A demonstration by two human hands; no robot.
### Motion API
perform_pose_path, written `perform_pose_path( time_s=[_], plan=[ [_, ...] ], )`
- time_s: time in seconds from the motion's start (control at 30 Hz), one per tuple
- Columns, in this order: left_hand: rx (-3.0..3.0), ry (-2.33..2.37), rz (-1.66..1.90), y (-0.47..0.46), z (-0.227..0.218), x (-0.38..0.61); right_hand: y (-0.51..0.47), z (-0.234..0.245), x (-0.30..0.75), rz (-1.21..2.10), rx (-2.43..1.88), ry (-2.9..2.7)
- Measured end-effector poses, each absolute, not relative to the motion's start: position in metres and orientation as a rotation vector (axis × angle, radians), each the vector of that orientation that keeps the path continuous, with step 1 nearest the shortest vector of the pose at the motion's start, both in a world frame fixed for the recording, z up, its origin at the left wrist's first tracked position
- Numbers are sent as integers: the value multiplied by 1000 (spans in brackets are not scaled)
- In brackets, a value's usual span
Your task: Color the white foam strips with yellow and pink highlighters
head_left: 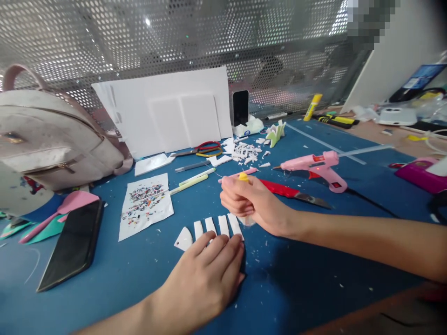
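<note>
- At six o'clock from the middle of the view, four white strips [223,225] stand out on the blue tabletop [146,288], side by side with narrow gaps of blue between them. They are plain and matte, with squared far ends, and their near ends run under the fingers.
- At seven o'clock lies a white wedge [184,238], just beside the first strip: pointed at its far end, curved along one edge, with a small dark dot near a corner. Whether it joins the strips under the hand cannot be told.
- Also at six o'clock, the left hand [209,274] rests palm down, fingers lightly bent and close together, covering the strips' near ends; whether it pinches anything is hidden.
- At four o'clock, the right hand [253,202] is closed around a bottle [248,220], its yellow cap [243,177] showing above the fist and its see-through base below, just beside the last strip.
- At three o'clock lies a pink glue gun [314,165]; at two, white scraps [246,152]; between eight and nine, a white sheet [127,223] scattered with coloured bits [146,200].
</note>
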State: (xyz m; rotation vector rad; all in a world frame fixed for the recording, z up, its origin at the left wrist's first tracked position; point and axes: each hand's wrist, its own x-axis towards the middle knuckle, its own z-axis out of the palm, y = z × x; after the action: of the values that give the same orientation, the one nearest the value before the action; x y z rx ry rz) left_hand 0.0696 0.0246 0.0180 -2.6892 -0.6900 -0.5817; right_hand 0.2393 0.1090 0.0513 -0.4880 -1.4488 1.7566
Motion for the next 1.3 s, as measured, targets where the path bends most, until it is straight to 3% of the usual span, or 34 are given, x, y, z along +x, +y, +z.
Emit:
perform_pose_path(
  time_s=[0.97,1.3],
  plan=[
    [-2666,-757,-556,23,16,68,96,38,221,1644,-467,-1657],
    [-2786,-785,-599,24,20,68,109,46,225,1790,-327,-1378]
  ],
)
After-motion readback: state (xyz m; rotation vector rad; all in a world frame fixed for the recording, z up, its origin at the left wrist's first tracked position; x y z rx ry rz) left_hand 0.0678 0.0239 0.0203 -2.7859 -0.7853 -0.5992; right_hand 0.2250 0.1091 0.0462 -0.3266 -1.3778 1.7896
